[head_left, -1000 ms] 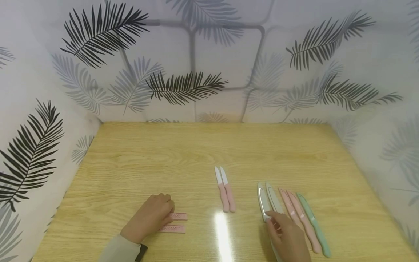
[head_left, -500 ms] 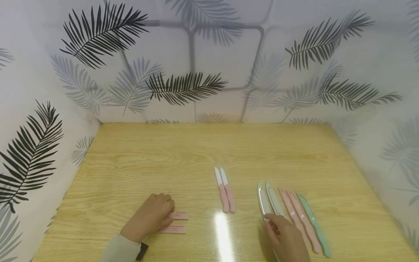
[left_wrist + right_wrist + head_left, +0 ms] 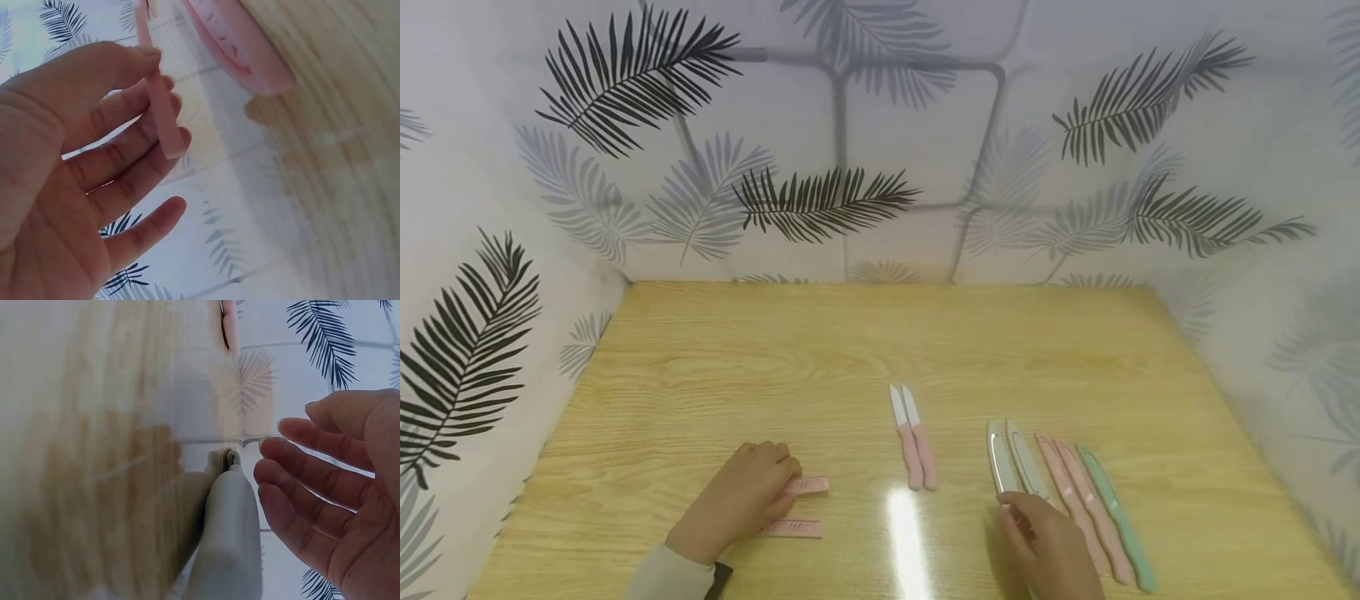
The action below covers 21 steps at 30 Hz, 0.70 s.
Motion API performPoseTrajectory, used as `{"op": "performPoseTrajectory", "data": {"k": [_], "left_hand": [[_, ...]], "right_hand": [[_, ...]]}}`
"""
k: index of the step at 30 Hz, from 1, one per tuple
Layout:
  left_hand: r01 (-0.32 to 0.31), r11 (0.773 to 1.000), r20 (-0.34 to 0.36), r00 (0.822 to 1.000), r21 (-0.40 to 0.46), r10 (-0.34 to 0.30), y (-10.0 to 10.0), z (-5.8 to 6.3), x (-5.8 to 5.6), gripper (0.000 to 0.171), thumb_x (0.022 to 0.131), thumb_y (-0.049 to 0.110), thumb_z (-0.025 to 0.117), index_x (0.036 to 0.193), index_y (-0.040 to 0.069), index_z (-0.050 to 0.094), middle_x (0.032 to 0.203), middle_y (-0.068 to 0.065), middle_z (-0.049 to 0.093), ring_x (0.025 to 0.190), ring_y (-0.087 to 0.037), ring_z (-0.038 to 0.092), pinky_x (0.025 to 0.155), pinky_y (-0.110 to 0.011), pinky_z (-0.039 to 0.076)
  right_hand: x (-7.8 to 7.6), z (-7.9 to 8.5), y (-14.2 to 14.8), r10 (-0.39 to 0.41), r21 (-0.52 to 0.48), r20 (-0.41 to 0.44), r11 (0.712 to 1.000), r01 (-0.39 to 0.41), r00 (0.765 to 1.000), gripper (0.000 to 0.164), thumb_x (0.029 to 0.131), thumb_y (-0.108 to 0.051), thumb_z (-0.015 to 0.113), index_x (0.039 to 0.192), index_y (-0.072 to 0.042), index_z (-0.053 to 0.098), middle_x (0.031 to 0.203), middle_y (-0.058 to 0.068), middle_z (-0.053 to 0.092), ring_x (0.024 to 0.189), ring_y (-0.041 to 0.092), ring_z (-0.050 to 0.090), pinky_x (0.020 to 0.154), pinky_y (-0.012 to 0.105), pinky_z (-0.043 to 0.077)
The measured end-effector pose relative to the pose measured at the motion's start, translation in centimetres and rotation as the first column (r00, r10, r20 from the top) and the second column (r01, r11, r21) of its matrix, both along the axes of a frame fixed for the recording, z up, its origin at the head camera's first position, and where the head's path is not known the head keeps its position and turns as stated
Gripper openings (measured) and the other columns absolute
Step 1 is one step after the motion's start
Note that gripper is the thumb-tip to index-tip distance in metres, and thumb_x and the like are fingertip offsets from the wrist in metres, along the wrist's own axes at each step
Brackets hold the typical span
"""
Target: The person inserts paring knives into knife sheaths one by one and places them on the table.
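Observation:
My left hand (image 3: 737, 500) pinches a flat pink blade sheath (image 3: 164, 122) between thumb and fingertips, its printed end (image 3: 811, 486) showing past the fingers in the head view. A second pink sheath (image 3: 797, 528) lies on the table just nearer to me, partly under the hand. To the right lie two small knives (image 3: 913, 446) with pink handles and bare white blades, side by side. My right hand (image 3: 1052, 542) is over a pale knife (image 3: 997, 454) at the front right. In the right wrist view its loosely curved fingers stand beside the pale handle (image 3: 228, 544), holding nothing.
Right of the pale knife lie another pale knife (image 3: 1026, 458), two pink knives (image 3: 1086, 500) and a green knife (image 3: 1116, 517), in a slanted row. The wood-grain table (image 3: 850, 333) meets leaf-patterned walls (image 3: 902, 133) at the back and sides.
The far pink sheath has tilted, its right end raised slightly in my left hand. The right hand has shifted slightly left over the pale knife. The other knives stay in place.

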<state>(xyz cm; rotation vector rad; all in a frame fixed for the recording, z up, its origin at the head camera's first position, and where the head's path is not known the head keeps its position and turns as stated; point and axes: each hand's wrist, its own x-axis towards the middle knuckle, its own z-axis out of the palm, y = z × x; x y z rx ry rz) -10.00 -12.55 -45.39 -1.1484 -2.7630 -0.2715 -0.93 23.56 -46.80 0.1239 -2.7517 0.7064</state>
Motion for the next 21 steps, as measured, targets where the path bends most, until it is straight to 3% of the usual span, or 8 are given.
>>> {"op": "performPoseTrajectory", "data": {"k": [7,14,21], "left_hand": [[0.039,0.991,-0.158,0.987,0.131,-0.018,0.2,-0.6,-0.1,0.011,0.08,0.019,0.068,0.082,0.011,0.062,0.076,0.003,0.052,0.064,-0.008,0.043,0.055,-0.023,0.044],[-0.007,0.984,-0.148,0.988,0.177,0.034,-0.2,-0.1,0.3,0.015,0.073,0.016,0.071,0.085,0.008,0.065,0.081,0.0,0.057,0.069,-0.012,0.05,0.059,-0.026,0.047],[0.025,0.972,-0.229,0.973,0.234,0.03,-0.5,0.6,0.7,0.016,0.07,0.012,0.07,0.084,0.008,0.064,0.079,0.001,0.053,0.067,-0.01,0.046,0.057,-0.025,0.045]], "right_hand": [[-0.7,0.8,-0.4,0.051,0.006,0.001,0.999,-0.051,0.999,0.016,0.081,-0.008,0.068,0.098,-0.008,0.067,0.077,-0.009,0.061,0.066,-0.001,0.054,0.062,0.016,0.049],[-2.9,2.5,-1.5,0.05,0.069,0.055,0.996,-0.054,0.997,0.017,0.085,-0.016,0.065,0.101,-0.009,0.067,0.079,-0.007,0.06,0.069,0.004,0.054,0.061,0.019,0.049],[-5.5,3.2,-3.6,0.151,0.067,-0.079,0.987,-0.146,0.985,0.018,0.079,-0.008,0.069,0.093,0.002,0.067,0.075,0.006,0.064,0.064,0.017,0.06,0.056,0.022,0.051]]}}
